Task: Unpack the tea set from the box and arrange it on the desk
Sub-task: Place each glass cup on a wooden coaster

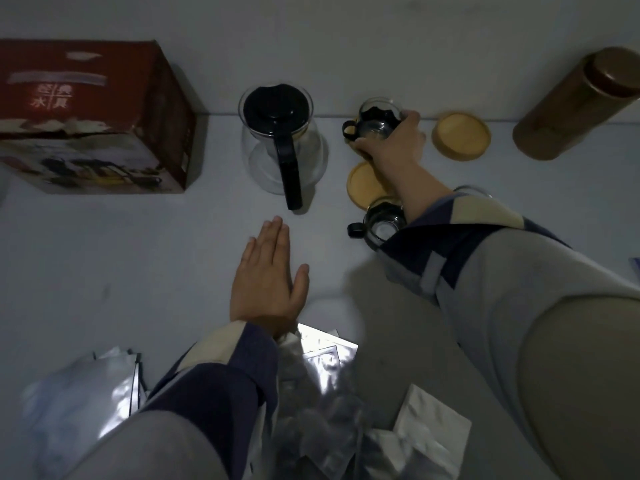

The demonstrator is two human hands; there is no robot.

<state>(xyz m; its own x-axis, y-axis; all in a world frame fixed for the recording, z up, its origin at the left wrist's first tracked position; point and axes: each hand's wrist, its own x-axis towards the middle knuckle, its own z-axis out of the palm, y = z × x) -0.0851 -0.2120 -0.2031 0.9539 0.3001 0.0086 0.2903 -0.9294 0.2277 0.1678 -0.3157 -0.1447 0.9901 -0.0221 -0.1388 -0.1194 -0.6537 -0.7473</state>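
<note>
Right hand (391, 142) grips far glass cup (375, 123) — empty, upright, handle pointing left. Left hand (268, 282) flat, fingers straight, holding nothing — teapot (280, 140) handle points near.

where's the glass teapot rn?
Head view, upper centre: the glass teapot stands on the desk between the red box and the cup held by the right hand.

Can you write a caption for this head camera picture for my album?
Right hand grips a glass cup beside the teapot; left hand open.
</note>
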